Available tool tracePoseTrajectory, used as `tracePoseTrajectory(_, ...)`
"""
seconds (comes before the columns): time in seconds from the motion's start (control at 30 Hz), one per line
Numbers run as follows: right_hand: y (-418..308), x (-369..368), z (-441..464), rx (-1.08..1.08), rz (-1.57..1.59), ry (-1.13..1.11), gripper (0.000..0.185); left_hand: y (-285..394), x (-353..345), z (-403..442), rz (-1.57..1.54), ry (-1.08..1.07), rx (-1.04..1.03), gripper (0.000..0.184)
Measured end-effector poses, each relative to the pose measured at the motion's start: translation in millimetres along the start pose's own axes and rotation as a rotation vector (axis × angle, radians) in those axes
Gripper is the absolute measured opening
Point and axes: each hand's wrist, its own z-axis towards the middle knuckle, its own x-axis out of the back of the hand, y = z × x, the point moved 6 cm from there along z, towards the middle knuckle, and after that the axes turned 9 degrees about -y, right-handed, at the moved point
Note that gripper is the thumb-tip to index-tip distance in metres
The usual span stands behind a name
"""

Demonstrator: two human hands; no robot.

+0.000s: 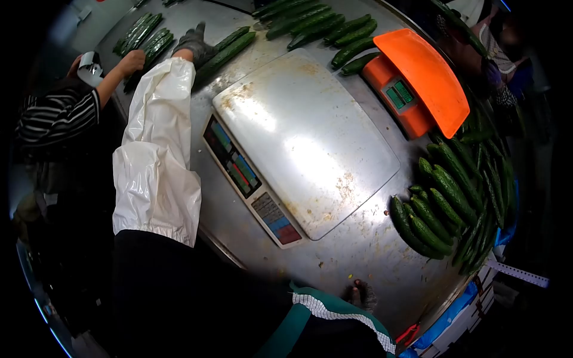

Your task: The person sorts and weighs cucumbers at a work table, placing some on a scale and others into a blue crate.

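- Left hand (194, 45), in a dark grey glove, reaches to the table's far edge. Lies right beside two long dark-green cucumbers (225, 56), apparently against their near side. Whether it grips them, cannot tell; fingers partly hidden.
- Those cucumbers: side by side on the metal table (239, 262), beyond the big scale's upper left corner.
- Glossy white plastic sleeve cover (156, 149) over the left forearm.
- Right hand (363, 295) low in view, at the table's near side, mostly behind clothing. Fingertips show; open or closed, cannot tell.
- Big scale with a flat silvery metal platter (307, 143), stained brown in patches, mid-table. Platter bare.
- Small orange scale with a scooped orange tray (424, 80), green display facing in, beyond the platter.
- Row of green cucumbers (316, 24) along the far side; large heap of green cucumbers (444, 197) at right.
- Co-worker's bare hand (132, 61), striped sleeve, at the small cucumber bundles (156, 46), upper left.
- Red-handled tool (408, 334) at the near edge.
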Motion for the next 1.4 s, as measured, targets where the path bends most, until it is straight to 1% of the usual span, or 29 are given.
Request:
tracePoseTrajectory(0.03, 4.8, 0.7, 0.0, 0.019, -0.007, -0.025, 0.019, -3.2, 13.0, 7.7, 0.042, 0.09, -0.08, 0.093)
tracePoseTrajectory(0.1, 9.4, 2.0, 0.9, 0.059, -0.014, -0.061, 0.02, 2.6, 42.6, -6.4, -0.113, 0.348, -0.231, 0.085)
tracePoseTrajectory(0.13, 12.1, 2.4, 2.3, 0.029, -0.04, -0.084, 0.02, 10.9, 57.7, -22.6, -0.175, 0.49, -0.36, 0.081)
tracePoseTrajectory(0.17, 14.6, 2.2, 2.8, -0.001, -0.065, -0.107, 0.019, 20.6, 68.0, -38.0, -0.172, 0.499, -0.351, 0.081)
tracePoseTrajectory(0.23, 20.5, 0.2, 4.1, 0.019, -0.028, -0.105, 0.019, 50.4, 96.9, -97.5, -0.225, 0.743, -0.444, 0.075)
tracePoseTrajectory(0.27, 21.1, 0.8, 4.1, 0.031, 0.009, -0.094, 0.019, 63.7, 104.5, -134.1, -0.223, 0.754, -0.433, 0.075)
tracePoseTrajectory(0.3, 17.3, 0.4, 4.5, 0.043, 0.007, -0.102, 0.019, 83.3, 105.4, -177.5, -0.405, 0.617, -0.615, 0.056)
tracePoseTrajectory(0.33, 6.6, -0.9, 5.4, 0.141, -0.054, -0.104, 0.02, 104.5, 101.9, -214.1, -0.583, 0.471, -0.794, 0.038)
tracePoseTrajectory(0.37, -1.1, -1.3, 4.3, 0.241, -0.116, -0.107, 0.02, 116.7, 99.7, -253.0, -0.662, 0.774, -1.027, 0.048)
tracePoseTrajectory(0.4, 2.7, -0.2, 5.1, 0.254, -0.12, -0.116, 0.02, 132.8, 77.0, -282.6, -0.683, 0.904, -0.946, 0.05)
tracePoseTrajectory(0.47, 9.1, 1.0, 9.2, 0.353, -0.159, -0.18, 0.02, 174.9, 34.4, -342.8, -0.75, 0.803, -1.142, 0.05)
tracePoseTrajectory(0.5, 6.9, 2.5, 9.3, 0.365, -0.166, -0.189, 0.02, 203.2, 10.0, -368.3, -0.764, 0.61, -1.182, 0.05)
tracePoseTrajectory(0.53, 5.6, 2.3, 10.0, 0.334, -0.138, -0.212, 0.02, 224.9, -16.6, -391.6, -0.811, 0.644, -1.152, 0.052)
tracePoseTrajectory(0.57, 5.9, 3.9, 9.0, 0.298, -0.113, -0.234, 0.02, 250.3, -43.8, -407.3, -0.86, 0.35, -1.17, 0.056)
tracePoseTrajectory(0.63, 25.1, 11.8, 17.8, 0.262, -0.089, -0.284, 0.019, 278.9, -78.1, -446.1, -0.793, 0.149, -1.261, 0.058)
tracePoseTrajectory(0.7, 26.4, 27.4, 18.2, 0.219, -0.056, -0.32, 0.018, 310.0, -103.1, -474.3, -0.768, -0.272, -1.338, 0.059)
tracePoseTrajectory(0.77, 1.9, 41.0, 13.0, 0.236, -0.247, -0.328, 0.016, 332.3, -138.1, -504.9, -0.787, -0.279, -1.363, 0.058)
tracePoseTrajectory(0.8, 11.2, 56.7, 13.6, 0.195, -0.067, -0.256, 0.015, 335.8, -147.3, -513.3, -0.806, -0.293, -1.381, 0.057)
tracePoseTrajectory(0.83, 17.6, 65.5, 15.0, 0.201, -0.077, -0.258, 0.015, 336.2, -152.7, -514.4, -0.814, -0.283, -1.379, 0.057)
tracePoseTrajectory(0.9, 25.7, 101.9, 17.0, 0.247, -0.063, -0.09, 0.016, 344.9, -171.2, -526.3, -0.803, -0.653, -1.327, 0.057)
tracePoseTrajectory(0.97, 36.9, 133.7, 28.6, 0.296, -0.065, -0.007, 0.017, 353.9, -185.2, -528.5, -0.826, -0.7, -1.288, 0.056)
tracePoseTrajectory(1.03, 34.7, 159.0, 30.8, 0.344, -0.063, 0.064, 0.018, 358.7, -207.1, -524.7, -0.936, -0.893, -1.087, 0.057)
tracePoseTrajectory(1.1, 30.8, 181.1, 32.0, 0.247, 0.034, 0.154, 0.021, 365.3, -222.9, -521.3, -0.97, -0.865, -1.042, 0.058)
tracePoseTrajectory(1.2, 36.5, 207.1, 38.1, 0.244, 0.026, 0.243, 0.024, 373.2, -247.8, -515.1, -0.984, -0.957, -0.92, 0.061)
tracePoseTrajectory(1.23, 39.2, 214.9, 39.5, 0.227, 0.057, 0.288, 0.026, 378.7, -261.4, -515.4, -0.981, -1.091, -0.844, 0.056)
tracePoseTrajectory(1.3, 55.3, 225.8, 49.0, 0.189, 0.095, 0.325, 0.027, 356.9, -259.1, -519.3, -1.199, -1.258, -0.756, 0.047)
tracePoseTrajectory(1.33, 45.8, 219.4, 45.4, 0.195, 0.245, 0.294, 0.023, 352.4, -264.6, -515.8, -1.155, -1.326, -0.614, 0.041)
tracePoseTrajectory(1.37, 64.8, 232.4, 60.5, 0.249, 0.216, 0.241, 0.023, 349.7, -269.1, -515.5, -1.095, -1.395, -0.483, 0.037)
tracePoseTrajectory(1.4, 72.6, 240.1, 66.3, 0.313, 0.052, 0.367, 0.025, 352.6, -278.7, -509.8, -0.996, -1.205, -0.822, 0.034)
